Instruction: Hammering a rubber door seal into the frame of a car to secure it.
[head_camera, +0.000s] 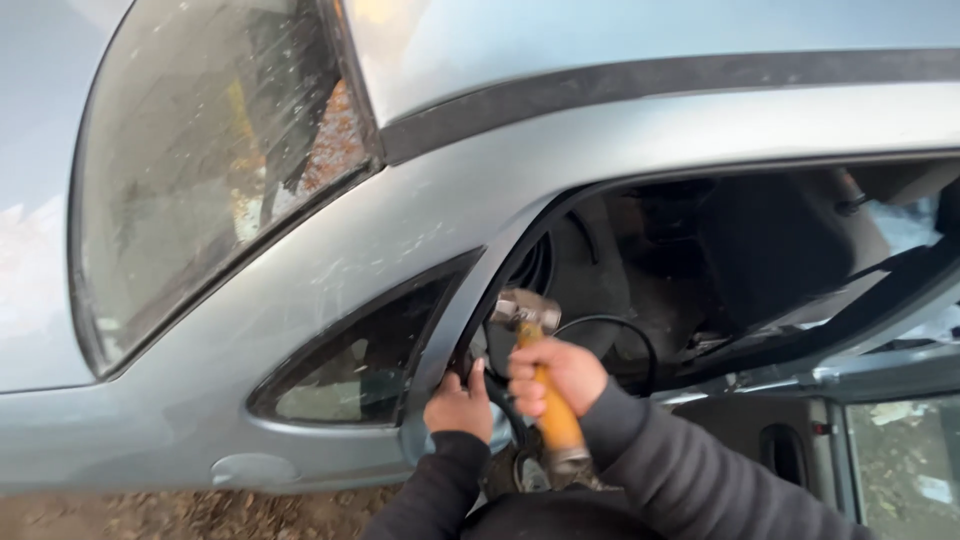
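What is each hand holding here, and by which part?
Right hand grips a hammer mid-handle. Left hand pinches the black rubber seal at the pillar.

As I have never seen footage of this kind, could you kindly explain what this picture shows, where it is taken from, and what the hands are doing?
There is no machine here: a camera worn on a person's head looks down at their own two hands. The right hand grips a hammer with an orange handle and a metal head. The left hand rests against the pillar of a light blue car, beside a small triangular window. The windscreen lies upper left; the dark cabin shows through the open side window.
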